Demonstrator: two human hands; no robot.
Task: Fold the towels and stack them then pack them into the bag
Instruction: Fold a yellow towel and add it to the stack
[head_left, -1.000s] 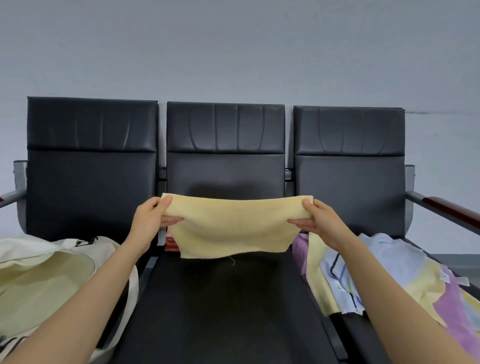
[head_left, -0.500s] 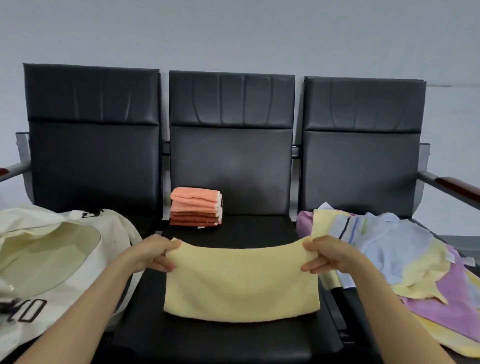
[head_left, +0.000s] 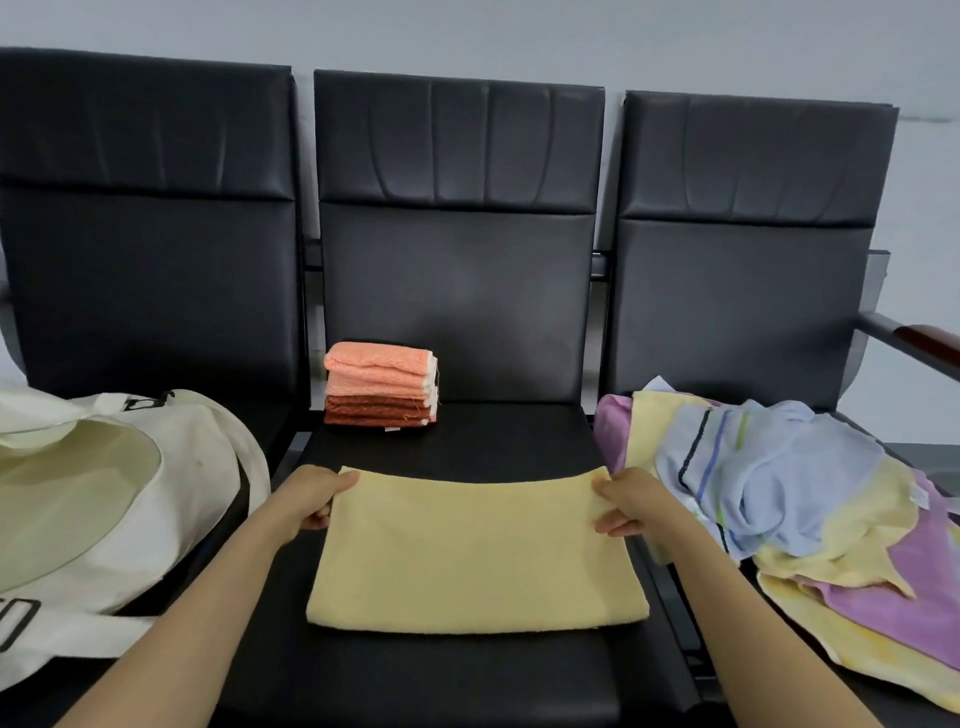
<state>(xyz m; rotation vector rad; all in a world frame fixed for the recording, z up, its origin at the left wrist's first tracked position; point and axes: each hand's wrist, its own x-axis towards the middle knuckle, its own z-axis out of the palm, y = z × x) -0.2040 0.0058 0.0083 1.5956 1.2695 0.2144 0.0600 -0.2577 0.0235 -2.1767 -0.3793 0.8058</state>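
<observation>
On the middle black seat (head_left: 467, 441) the yellow towel (head_left: 478, 556) lies flat, probably soft, light and floppy, so best taken at its corners, where the left hand (head_left: 311, 493) and right hand (head_left: 628, 501) each pinch a far one.

Pale yellow on black, with pastels alongside.

Between our left hand (head_left: 310, 500) and our right hand (head_left: 631, 503) we see the pale-yellow rectangular terry towel (head_left: 478, 556), one even colour with no print. Beyond both hands the stack of folded woven towels (head_left: 382, 387) runs salmon-pink above and rust-brown below, edged in white. Out past our left hand the cream canvas tote bag (head_left: 171, 467) bears black lettering. Past our right hand the loose heap of soft towels (head_left: 831, 530) mixes lilac, pale yellow and light blue, the blue one striped navy, blue and green. The padded bench seats (head_left: 457, 291) are black, the wall (head_left: 467, 31) pale grey.
</observation>
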